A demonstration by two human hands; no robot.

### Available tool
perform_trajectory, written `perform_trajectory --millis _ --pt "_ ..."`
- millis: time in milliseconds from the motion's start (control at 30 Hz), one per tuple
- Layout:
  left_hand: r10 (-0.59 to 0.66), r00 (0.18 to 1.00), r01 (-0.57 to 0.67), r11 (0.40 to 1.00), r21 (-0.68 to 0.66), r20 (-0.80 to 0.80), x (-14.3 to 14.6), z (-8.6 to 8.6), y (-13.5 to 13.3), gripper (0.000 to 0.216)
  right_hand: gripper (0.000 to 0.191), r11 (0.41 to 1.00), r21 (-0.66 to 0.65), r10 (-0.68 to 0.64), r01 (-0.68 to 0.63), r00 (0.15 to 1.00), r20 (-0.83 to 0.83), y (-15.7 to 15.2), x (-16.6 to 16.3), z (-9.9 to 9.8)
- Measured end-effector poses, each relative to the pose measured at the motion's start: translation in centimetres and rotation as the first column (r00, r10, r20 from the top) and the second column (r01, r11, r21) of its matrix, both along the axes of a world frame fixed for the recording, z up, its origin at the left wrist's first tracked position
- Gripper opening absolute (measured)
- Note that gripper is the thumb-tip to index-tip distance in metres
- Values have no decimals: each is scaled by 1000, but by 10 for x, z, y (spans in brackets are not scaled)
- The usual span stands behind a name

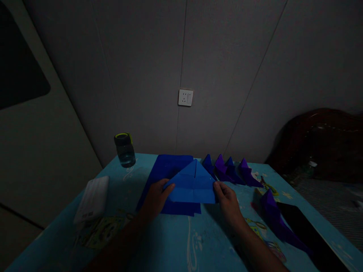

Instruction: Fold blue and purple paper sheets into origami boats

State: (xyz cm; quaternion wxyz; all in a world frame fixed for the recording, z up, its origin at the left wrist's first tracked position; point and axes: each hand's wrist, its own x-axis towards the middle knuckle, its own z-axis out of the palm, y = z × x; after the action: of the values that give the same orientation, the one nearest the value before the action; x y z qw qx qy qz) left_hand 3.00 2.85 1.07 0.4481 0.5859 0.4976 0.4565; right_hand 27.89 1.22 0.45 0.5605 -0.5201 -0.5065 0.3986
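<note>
Between my two hands is a folded blue paper (pixel 193 187), its top corners brought to a peak with a slit down the middle and a straight lower edge. My left hand (pixel 159 196) pinches its left side, thumb on the near face. On the right side, my right hand (pixel 226 194) grips the edge with thumb and fingers. The held paper is raised in front of a stack of dark blue paper sheets (pixel 167 166) lying on the table. Several folded paper boats (pixel 222 170), purple and blue, stand in a row behind my right hand.
A larger purple paper boat (pixel 273 215) rests beside a black flat object (pixel 309 234) on the right. At the left are a water bottle (pixel 125 151) and a white box-like device (pixel 93 198). The blue patterned table (pixel 176 241) meets a wall with a socket (pixel 185 97).
</note>
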Motion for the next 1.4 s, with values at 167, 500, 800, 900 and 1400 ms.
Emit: perform_trajectory --millis 167,500,800,900,1400 --pt "15 999 -14 1000 -22 33 0 -5 2 33 43 1000 -5 -1 0 993 -114 1 -2 0" --pt "77 981 -85 996 35 178 1 0 -2 48 38 998 34 -56 59 996 -75 -2 -5 4" --pt "47 998 -50 995 86 43 -9 4 2 49 68 986 -56 142 -157 967 -209 -2 1 11" --pt "-36 999 36 996 84 2 -12 7 3 58 69 987 -46 140 -152 971 -196 -1 4 13" --pt "249 876 -22 876 482 -413 -19 -16 10 26 25 925 331 -66 -188 777 626 5 24 -5"
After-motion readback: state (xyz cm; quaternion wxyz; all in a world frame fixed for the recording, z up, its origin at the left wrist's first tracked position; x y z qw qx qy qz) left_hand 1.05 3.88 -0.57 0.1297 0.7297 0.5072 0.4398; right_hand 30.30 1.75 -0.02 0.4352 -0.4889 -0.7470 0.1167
